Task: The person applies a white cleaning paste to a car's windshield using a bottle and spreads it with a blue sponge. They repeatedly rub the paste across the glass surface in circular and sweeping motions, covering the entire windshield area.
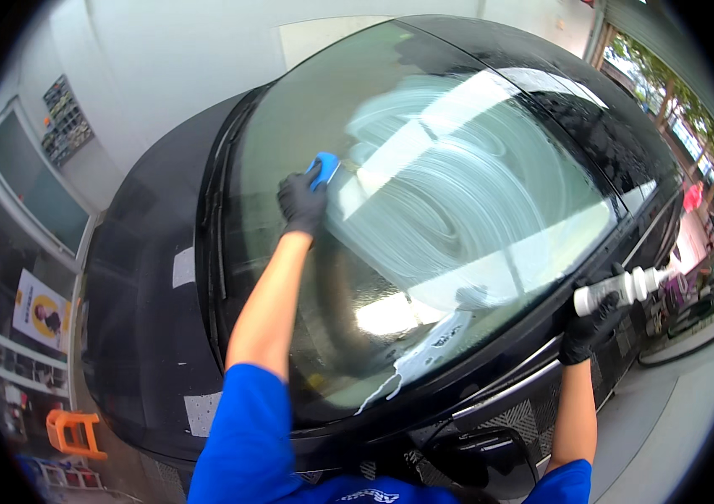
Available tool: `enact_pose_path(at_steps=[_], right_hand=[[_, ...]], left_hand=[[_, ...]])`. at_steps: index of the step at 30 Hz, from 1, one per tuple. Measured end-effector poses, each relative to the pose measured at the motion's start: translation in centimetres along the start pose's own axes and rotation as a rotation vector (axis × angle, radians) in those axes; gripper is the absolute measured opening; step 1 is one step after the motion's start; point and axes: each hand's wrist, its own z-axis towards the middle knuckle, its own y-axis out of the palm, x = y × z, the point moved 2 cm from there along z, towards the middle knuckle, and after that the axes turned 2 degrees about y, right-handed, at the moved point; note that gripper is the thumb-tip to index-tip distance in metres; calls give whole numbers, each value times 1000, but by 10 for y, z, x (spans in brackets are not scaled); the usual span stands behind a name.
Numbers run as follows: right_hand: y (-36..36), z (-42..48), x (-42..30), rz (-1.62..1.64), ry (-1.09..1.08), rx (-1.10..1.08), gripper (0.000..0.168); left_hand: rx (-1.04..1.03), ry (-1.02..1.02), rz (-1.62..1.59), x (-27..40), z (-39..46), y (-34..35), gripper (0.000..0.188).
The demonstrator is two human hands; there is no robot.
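Note:
My left hand (304, 198), in a black glove, grips a blue applicator block (326, 170) against the windshield (294, 132) of a dark car. Curved streaks of a whitish film (457, 195) cover much of the glass to the right of that hand. Nearer to me, a white liquid patch (432, 343) runs in thin drips toward the glass's lower edge. Out over the car's side, my gloved right hand (593, 327) holds a white plastic bottle (612, 293), tilted sideways with its nozzle pointing right.
Along the windshield base lie the wipers (217, 233), with the dark hood (143, 271) beyond. A side mirror (486, 457) sticks out close to my body. On the floor at left stands an orange plastic stool (75, 435). A hose (687, 346) curves at right.

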Motion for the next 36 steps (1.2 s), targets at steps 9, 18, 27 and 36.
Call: enact_pose_path(at_steps=[9,18,27,36], right_hand=[[-18,5,18,122,-31,-23,54],[-7,9,3,45,-48,38,70],[-20,-8,24,148,128,-8,58],[0,-10,17,36,170,80,73]], left_hand=[[-16,81,-553,-17,25,29,34],[20,137,-370,-79,73,73,42],[-54,673,-181,74,59,100,57],[-253,321,-186,86,162,111,34]])
